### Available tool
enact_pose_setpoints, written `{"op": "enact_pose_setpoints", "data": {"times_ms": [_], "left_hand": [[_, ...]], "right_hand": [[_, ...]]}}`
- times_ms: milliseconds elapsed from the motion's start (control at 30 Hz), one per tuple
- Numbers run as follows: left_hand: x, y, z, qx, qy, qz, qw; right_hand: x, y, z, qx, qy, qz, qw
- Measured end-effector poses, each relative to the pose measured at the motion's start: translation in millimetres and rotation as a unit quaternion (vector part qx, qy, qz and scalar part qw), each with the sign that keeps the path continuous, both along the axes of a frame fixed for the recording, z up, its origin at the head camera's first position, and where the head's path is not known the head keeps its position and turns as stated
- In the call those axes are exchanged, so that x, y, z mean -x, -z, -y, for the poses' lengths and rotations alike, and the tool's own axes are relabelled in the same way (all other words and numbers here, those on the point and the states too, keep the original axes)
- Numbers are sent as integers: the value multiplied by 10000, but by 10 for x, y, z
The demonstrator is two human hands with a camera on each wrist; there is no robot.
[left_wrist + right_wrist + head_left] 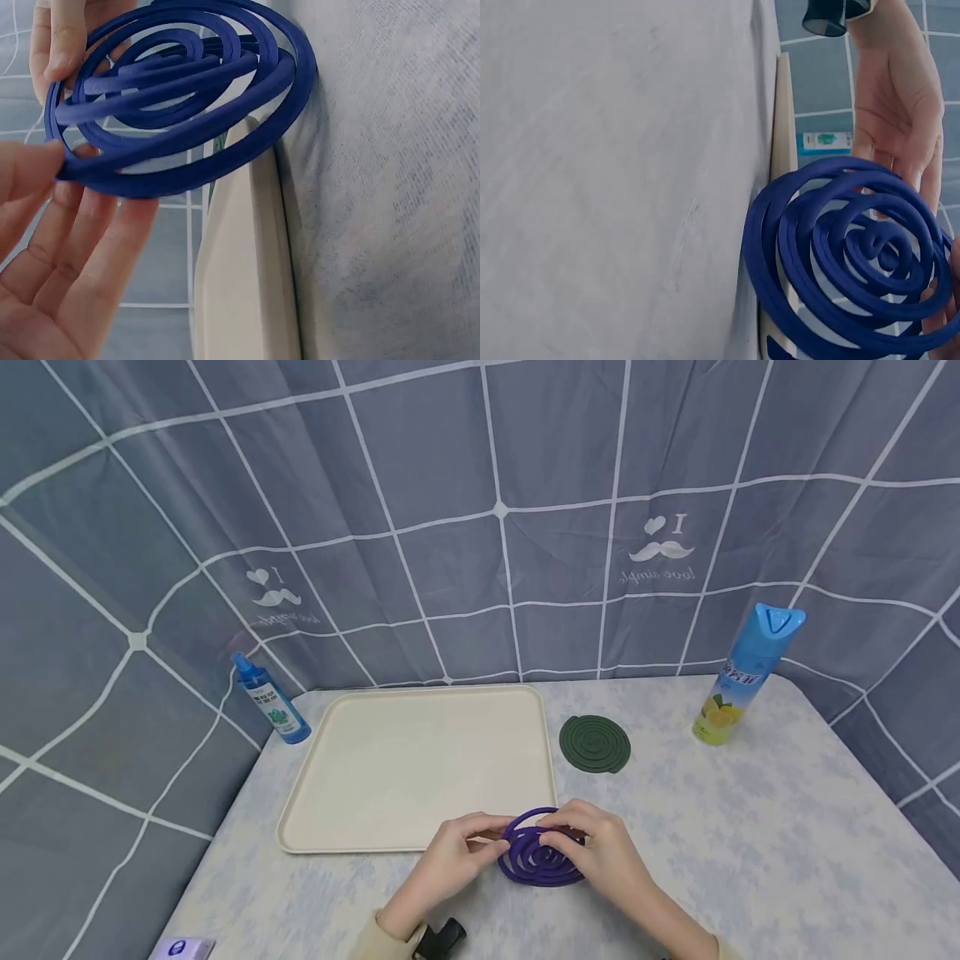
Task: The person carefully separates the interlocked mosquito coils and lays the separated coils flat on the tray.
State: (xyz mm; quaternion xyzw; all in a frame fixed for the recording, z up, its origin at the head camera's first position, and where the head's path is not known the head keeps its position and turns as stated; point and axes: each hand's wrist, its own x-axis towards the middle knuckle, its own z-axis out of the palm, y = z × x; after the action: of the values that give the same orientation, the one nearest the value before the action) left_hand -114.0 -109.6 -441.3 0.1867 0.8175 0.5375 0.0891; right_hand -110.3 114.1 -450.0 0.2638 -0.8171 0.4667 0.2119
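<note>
A purple mosquito coil [542,882] is held between both hands close over the table's front part, just beyond the tray's near right corner. My left hand [456,852] pinches its left edge, thumb on top and fingers beneath. On the opposite side, my right hand [596,847] grips the rim between thumb and fingers. The rings of the coil [757,240] are spread apart, with gaps between the turns, and it looks bluer in the wrist views. Behind it lies a flat dark green mosquito coil [595,743], touched by neither hand.
A cream tray [420,760] covers the table's left middle. At its far left corner stands a blue spray bottle [272,702]. A blue and yellow aerosol can [742,668] stands at the back right. A light purple pack [183,948] sits at the near left edge. Grey checked curtain [450,568] surrounds the table.
</note>
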Motion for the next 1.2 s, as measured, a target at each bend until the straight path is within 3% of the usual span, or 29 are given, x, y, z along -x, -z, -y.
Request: {"op": "enact_pose_setpoints", "data": {"times_ms": [233,467,600,833,1033,1200], "left_hand": [[-14,-2,-51,149,-208,-391,9989],[-5,28,-60,-261,-322,-84,9991],[-13,36,-86,-465,-388,-180,9980],[-26,17,-151,-402,-569,-548,9961],[-13,18,-172,-226,-872,-624,9940],[-1,2,-145,-35,-773,-561,9954]], "right_hand": [[5,-11,4,-81,234,166,9996],[21,-4,8,-3,169,-54,9998],[9,-13,18,-91,282,-95,9995],[-1,-40,61,-484,388,-208,9979],[2,-33,71,-169,345,-244,9990],[-11,-14,72,-33,208,-377,9991]]}}
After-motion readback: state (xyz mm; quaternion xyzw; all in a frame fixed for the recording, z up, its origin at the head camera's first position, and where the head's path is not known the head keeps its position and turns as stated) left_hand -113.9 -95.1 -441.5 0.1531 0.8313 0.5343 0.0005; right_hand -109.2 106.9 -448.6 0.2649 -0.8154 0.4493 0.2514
